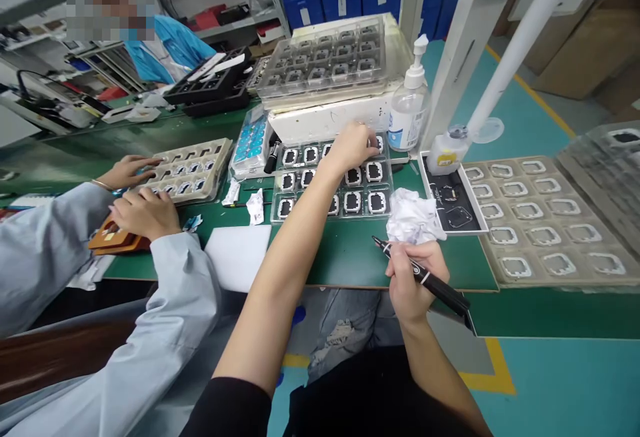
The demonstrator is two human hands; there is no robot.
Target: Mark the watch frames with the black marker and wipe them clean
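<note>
My left hand (354,146) reaches over the back of a clear plastic tray (324,215), fingers bent together at the rear row. At its fingertips sits a small black part with a white frame (380,143); whatever the fingers hold, if anything, is hidden. Several similar framed parts (353,201) fill the tray's pockets, some of them covered by my left forearm. Near the table's front edge, my right hand (414,278) is closed around a black marker pen (441,290), its uncapped tip pointing up and left. Crumpled white paper (413,215) lies just beyond that hand.
A pump bottle (409,107) stands behind the tray, by a white post. To the right are a small black-lined box (459,213) and a tray of white frames (527,210). A co-worker's hands (145,213) work at the left beside a beige tray (213,163). Stacked trays (325,67) rise behind.
</note>
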